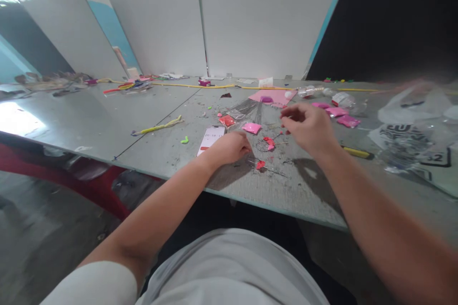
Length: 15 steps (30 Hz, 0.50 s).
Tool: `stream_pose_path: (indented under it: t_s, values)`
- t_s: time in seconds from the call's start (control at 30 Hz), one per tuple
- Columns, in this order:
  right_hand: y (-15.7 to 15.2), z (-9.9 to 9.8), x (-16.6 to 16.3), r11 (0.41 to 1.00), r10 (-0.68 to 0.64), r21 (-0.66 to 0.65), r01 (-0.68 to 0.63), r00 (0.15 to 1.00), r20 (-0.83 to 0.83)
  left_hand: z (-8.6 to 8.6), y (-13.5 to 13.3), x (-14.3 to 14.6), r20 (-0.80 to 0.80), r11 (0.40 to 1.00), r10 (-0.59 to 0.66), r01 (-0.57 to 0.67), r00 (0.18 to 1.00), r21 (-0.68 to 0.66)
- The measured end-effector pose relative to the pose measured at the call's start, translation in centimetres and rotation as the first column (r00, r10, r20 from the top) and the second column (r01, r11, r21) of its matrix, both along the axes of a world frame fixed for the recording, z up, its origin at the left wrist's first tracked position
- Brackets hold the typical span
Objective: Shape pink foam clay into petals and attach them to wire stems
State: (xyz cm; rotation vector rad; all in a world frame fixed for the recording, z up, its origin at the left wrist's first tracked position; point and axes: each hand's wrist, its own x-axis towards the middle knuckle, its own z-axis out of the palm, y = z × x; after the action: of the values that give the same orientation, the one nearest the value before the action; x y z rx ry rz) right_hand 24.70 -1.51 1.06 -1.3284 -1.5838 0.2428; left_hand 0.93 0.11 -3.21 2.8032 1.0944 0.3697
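My left hand (229, 147) rests on the grey table (143, 152), fingers curled closed beside a phone (211, 139); what it holds is hidden. My right hand (307, 128) hovers above the table with fingertips pinched together, and whatever they grip is too small to make out. Between the hands lie a wire ring with a red piece (266, 143) and another small red piece on a thin wire (260, 165). A pink packet (251, 127) and a red packet (226, 120) lie just beyond.
A pink sheet (274, 96), clear plastic bottles (310, 90), more pink packets (338, 115) and plastic bags (411, 124) sit to the right. A yellow-handled tool (356, 152) lies near my right wrist. Yellow-green stems (157, 127) lie left. White boards (250, 19) stand behind.
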Motion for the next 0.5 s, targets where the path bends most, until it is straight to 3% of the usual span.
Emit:
stream_pose_path:
  t_s: [0.17, 0.33, 0.5]
  values:
    - [0.2, -1.9, 0.4, 0.997, 0.047, -0.065, -0.051, 0.997, -0.055, -0.4, 0.4, -1.7, 0.041, 0.999, -0.034, 0.032, 0.999, 0.036]
    - [0.6, -2.0, 0.3, 0.990, 0.096, -0.090, -0.105, 0.991, -0.097, -0.5, 1.1, -2.2, 0.043, 0.988, 0.119, -0.123, 0.992, 0.090]
    - [1.1, -2.5, 0.0, 0.990, 0.071, -0.117, -0.073, 0.997, -0.019, -0.6, 1.5, -1.3, 0.073, 0.949, 0.232, -0.242, 0.970, 0.203]
